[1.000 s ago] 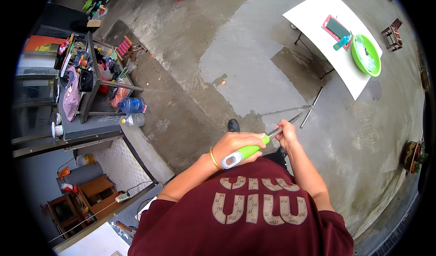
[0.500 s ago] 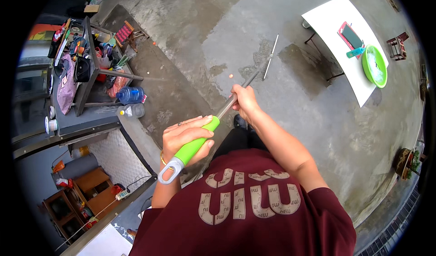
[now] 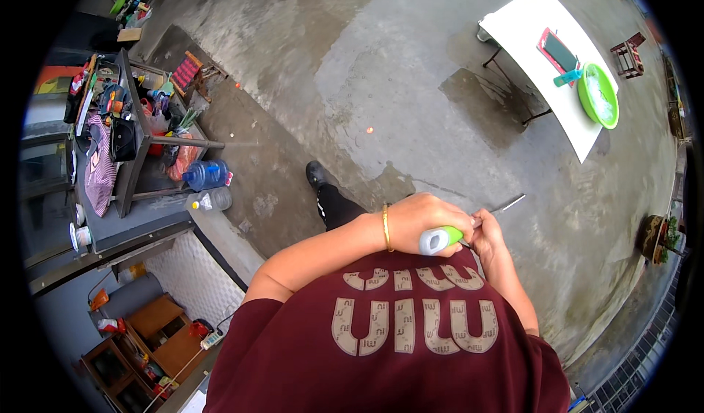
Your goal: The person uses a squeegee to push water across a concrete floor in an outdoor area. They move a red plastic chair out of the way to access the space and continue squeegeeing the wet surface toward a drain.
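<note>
In front of my chest I hold a floor squeegee by its green handle with a grey end loop (image 3: pixel 438 241). My left hand (image 3: pixel 427 219), with a yellow bracelet at the wrist, reaches across my body and is closed round this handle. Just to its right, my right hand (image 3: pixel 488 236) is wrapped round the pole, its fingers partly hidden. Most of the pole is foreshortened behind the hands. Beyond them the thin pale blade (image 3: pixel 511 203) shows low at the right, over the wet concrete floor (image 3: pixel 411 83).
A white table (image 3: pixel 524 17) at the far right bears a green basin (image 3: pixel 603 105), a red-edged tray and a teal bottle. On the left a cluttered workbench (image 3: pixel 136 131) stands above large water bottles (image 3: pixel 207 175). A small orange bit (image 3: pixel 369 130) lies on the floor. A potted plant stands right.
Both hands and the squeegee have swung right and closer to my body. The blade has moved from the floor ahead to my right side. One foot now shows stepped out left.
</note>
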Motion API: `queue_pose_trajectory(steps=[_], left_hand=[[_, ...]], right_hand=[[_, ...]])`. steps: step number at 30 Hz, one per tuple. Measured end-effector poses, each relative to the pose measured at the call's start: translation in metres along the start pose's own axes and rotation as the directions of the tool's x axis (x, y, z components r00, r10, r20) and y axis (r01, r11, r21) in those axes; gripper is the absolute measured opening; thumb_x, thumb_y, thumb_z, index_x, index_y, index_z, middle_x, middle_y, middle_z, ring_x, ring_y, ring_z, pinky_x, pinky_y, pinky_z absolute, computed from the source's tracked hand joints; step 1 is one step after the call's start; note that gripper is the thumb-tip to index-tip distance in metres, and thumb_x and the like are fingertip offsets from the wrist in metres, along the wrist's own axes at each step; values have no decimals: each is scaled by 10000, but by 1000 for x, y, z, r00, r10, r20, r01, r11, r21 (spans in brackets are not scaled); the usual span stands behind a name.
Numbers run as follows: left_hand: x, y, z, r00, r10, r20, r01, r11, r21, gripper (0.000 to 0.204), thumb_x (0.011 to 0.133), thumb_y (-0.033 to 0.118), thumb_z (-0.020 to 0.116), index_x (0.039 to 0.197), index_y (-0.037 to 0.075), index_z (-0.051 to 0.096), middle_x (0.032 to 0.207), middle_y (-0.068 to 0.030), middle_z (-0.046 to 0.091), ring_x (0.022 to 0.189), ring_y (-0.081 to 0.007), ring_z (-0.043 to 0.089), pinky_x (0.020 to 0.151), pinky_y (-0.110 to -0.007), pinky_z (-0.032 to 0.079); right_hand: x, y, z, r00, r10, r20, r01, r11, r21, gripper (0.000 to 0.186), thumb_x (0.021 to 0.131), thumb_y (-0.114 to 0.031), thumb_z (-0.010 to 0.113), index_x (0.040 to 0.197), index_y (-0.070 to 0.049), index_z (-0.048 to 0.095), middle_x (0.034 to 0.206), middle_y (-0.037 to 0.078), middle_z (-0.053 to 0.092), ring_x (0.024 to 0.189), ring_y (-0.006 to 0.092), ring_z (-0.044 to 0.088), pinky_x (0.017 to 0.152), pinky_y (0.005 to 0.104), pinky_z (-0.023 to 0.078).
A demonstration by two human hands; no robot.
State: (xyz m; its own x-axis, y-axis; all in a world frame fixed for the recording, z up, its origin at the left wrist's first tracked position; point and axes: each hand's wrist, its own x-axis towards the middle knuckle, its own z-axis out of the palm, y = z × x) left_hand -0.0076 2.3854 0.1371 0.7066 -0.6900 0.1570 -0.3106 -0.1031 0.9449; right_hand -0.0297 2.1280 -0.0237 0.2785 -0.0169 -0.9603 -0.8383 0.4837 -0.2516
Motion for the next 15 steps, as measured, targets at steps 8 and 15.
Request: queue_pose_trajectory(steps=[8, 15], left_hand=[[-81, -68, -99, 1000, 26, -3, -26, 998, -59, 190, 762, 146, 707, 939, 109, 648, 1002, -99, 700, 869, -289, 679, 743, -350, 545], [-217, -2, -291, 982, -142, -125, 166, 964, 209, 231, 709, 92, 770, 919, 40, 690, 1062, -160, 697, 892, -278, 702, 762, -340, 554]], right_hand=[[56, 66, 107, 1000, -12, 11, 12, 1000, -24, 118, 840, -163, 486, 741, -115, 444, 630, 7, 422, 469, 126, 440, 339, 223, 351], [-14, 129, 366, 968, -17, 249, 62, 983, -175, 206, 855, -191, 521, 831, 10, 560, 714, 114, 604, 554, 164, 576, 441, 264, 468]])
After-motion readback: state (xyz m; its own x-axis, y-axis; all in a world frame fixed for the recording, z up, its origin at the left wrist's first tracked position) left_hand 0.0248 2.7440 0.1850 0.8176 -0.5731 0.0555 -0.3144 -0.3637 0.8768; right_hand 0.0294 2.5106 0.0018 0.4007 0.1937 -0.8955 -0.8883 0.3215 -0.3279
